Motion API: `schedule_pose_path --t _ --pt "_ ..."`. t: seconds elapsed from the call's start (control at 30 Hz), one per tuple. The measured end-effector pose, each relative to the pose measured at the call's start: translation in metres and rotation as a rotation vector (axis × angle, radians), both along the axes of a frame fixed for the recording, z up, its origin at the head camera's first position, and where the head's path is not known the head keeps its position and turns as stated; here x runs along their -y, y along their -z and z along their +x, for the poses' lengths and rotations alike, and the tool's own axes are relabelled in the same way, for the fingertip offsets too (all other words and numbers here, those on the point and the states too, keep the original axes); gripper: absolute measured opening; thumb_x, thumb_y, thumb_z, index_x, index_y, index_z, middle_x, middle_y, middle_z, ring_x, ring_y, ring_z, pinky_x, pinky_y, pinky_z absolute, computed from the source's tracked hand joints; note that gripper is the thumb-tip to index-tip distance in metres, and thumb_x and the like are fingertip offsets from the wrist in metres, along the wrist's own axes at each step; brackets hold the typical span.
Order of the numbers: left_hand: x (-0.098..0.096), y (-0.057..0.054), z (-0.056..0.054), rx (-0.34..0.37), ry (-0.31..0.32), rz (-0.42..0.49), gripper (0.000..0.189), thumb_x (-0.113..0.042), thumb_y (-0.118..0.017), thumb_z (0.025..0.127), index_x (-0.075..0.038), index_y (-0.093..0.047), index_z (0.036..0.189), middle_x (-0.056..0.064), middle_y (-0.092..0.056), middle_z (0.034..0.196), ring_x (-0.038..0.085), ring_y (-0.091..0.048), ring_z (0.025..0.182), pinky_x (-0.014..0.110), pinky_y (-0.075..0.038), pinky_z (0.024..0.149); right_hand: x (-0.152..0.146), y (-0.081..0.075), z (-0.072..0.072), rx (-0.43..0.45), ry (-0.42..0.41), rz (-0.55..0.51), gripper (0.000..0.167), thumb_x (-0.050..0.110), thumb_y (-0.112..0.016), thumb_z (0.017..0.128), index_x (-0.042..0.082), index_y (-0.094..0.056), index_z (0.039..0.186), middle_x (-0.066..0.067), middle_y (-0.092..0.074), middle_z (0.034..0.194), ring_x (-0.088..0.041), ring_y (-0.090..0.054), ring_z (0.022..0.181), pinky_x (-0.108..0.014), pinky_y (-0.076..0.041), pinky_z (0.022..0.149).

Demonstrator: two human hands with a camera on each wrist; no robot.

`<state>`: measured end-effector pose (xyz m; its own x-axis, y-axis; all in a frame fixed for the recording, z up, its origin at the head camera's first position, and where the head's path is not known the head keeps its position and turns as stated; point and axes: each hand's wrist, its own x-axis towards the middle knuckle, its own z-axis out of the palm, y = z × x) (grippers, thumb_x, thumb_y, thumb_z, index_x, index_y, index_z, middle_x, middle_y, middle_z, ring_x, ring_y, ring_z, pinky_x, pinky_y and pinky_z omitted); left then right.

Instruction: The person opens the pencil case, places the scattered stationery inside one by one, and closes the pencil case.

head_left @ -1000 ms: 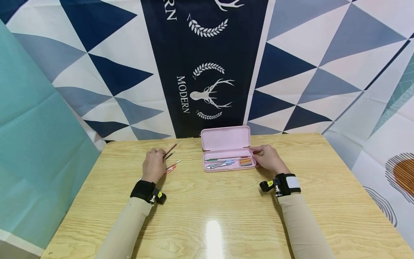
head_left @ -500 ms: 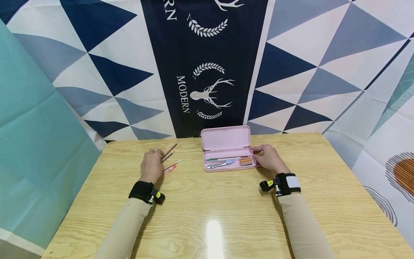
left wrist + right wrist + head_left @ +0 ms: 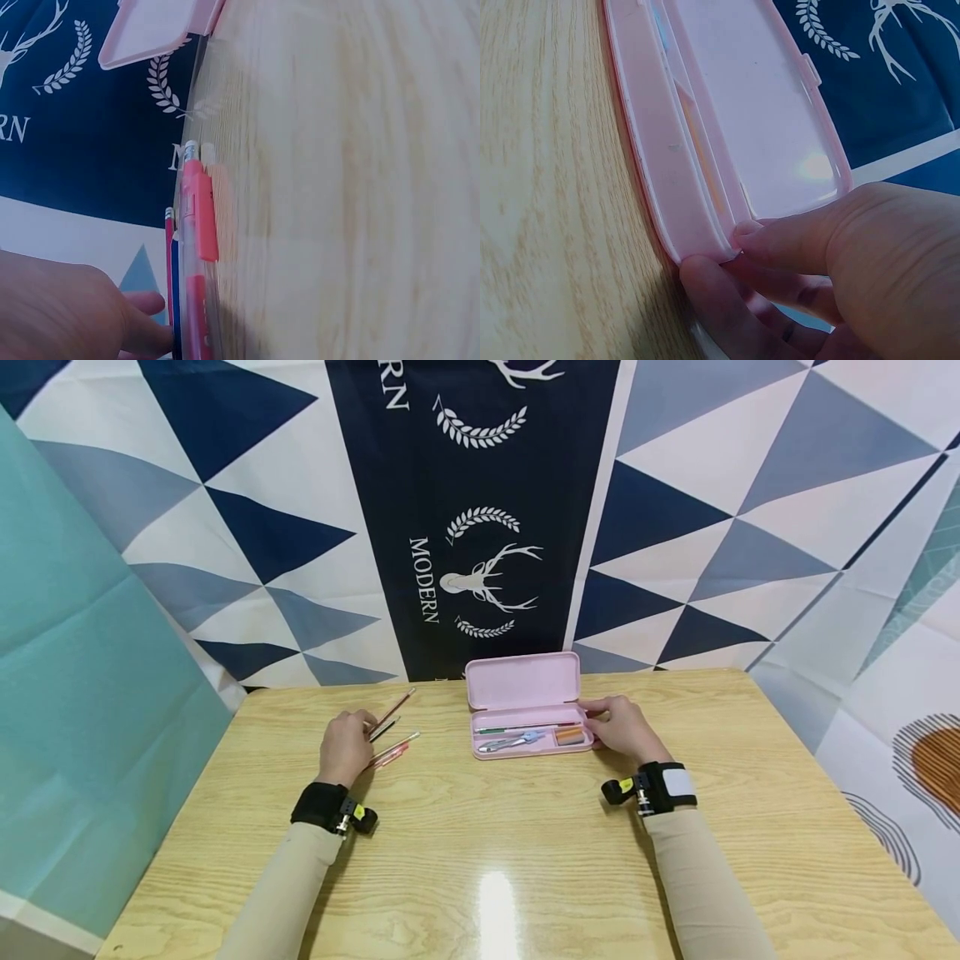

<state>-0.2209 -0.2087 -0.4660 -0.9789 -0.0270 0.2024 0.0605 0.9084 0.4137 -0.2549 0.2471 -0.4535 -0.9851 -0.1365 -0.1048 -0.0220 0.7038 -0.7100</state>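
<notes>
At the left of the table, my left hand (image 3: 347, 747) has its thumb and finger closed on a dark pencil (image 3: 385, 729); the fingertips are partly hidden. A red pencil (image 3: 396, 704), a white-ended pencil (image 3: 408, 740) and a pink pen (image 3: 204, 217) lie close beside it. Across from them, a pink pencil case (image 3: 522, 682) stands with its lid raised. My right hand (image 3: 626, 727) grips the case's right end, its thumb over the rim and fingers outside, as the right wrist view shows. Inside the case lie a compass (image 3: 513, 742), a slim pencil (image 3: 525, 727) and an orange-and-grey block (image 3: 570, 736).
The wooden table (image 3: 450, 827) reaches back to a patterned cloth (image 3: 487, 485) hanging close behind the case. A teal cloth (image 3: 90, 693) borders the left side.
My left hand has drawn slightly left and toward me, and the dark pencil has shifted the same way. More of the neighbouring pencils shows. The right hand and the case have stayed put.
</notes>
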Motion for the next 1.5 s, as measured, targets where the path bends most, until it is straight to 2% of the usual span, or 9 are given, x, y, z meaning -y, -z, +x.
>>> schedule_pose_path --t 0.23,0.37,0.83,1.2,1.5 --pt "0.0026 -0.0029 0.0008 0.015 0.018 0.021 0.032 0.016 -0.066 0.099 0.007 -0.076 0.128 0.031 -0.076 0.115 0.048 -0.072 0.108 0.058 -0.062 0.096 0.0 0.0013 -0.0002 0.001 0.004 -0.003 0.044 0.005 -0.063 0.111 -0.001 -0.064 0.155 -0.037 -0.065 0.145 -0.011 -0.067 0.07 -0.019 -0.057 0.063" --pt "0.0039 -0.0046 -0.0004 0.035 0.026 0.027 0.031 0.017 -0.066 0.099 0.008 -0.077 0.127 0.032 -0.078 0.115 0.049 -0.073 0.109 0.06 -0.061 0.098 0.0007 0.001 0.0 0.001 0.003 -0.003 0.044 0.005 -0.064 0.111 -0.002 -0.064 0.155 -0.037 -0.065 0.145 -0.01 -0.067 0.07 -0.019 -0.057 0.063" --pt "0.0049 -0.008 0.0011 0.118 -0.019 0.035 0.032 0.013 -0.065 0.1 0.004 -0.077 0.129 0.029 -0.08 0.118 0.046 -0.076 0.106 0.055 -0.063 0.084 0.0004 -0.0004 0.0008 0.006 0.006 -0.009 0.044 0.005 -0.064 0.111 -0.001 -0.065 0.155 -0.037 -0.067 0.145 -0.01 -0.068 0.069 -0.02 -0.058 0.063" --pt "0.0023 -0.0061 -0.0003 0.133 -0.046 0.011 0.033 0.01 -0.07 0.098 0.002 -0.076 0.13 0.028 -0.074 0.117 0.044 -0.073 0.104 0.055 -0.062 0.081 0.0008 -0.0002 0.002 -0.003 -0.002 -0.01 0.043 0.006 -0.065 0.111 -0.002 -0.065 0.154 -0.038 -0.066 0.145 -0.009 -0.067 0.07 -0.02 -0.057 0.062" --pt "0.0033 -0.0059 0.0013 0.105 -0.017 0.025 0.033 0.011 -0.07 0.098 0.004 -0.076 0.129 0.029 -0.073 0.115 0.046 -0.072 0.105 0.058 -0.062 0.084 0.0011 -0.0005 0.002 0.005 0.002 -0.014 0.044 0.004 -0.065 0.111 -0.002 -0.065 0.154 -0.038 -0.066 0.144 -0.01 -0.067 0.07 -0.02 -0.058 0.062"
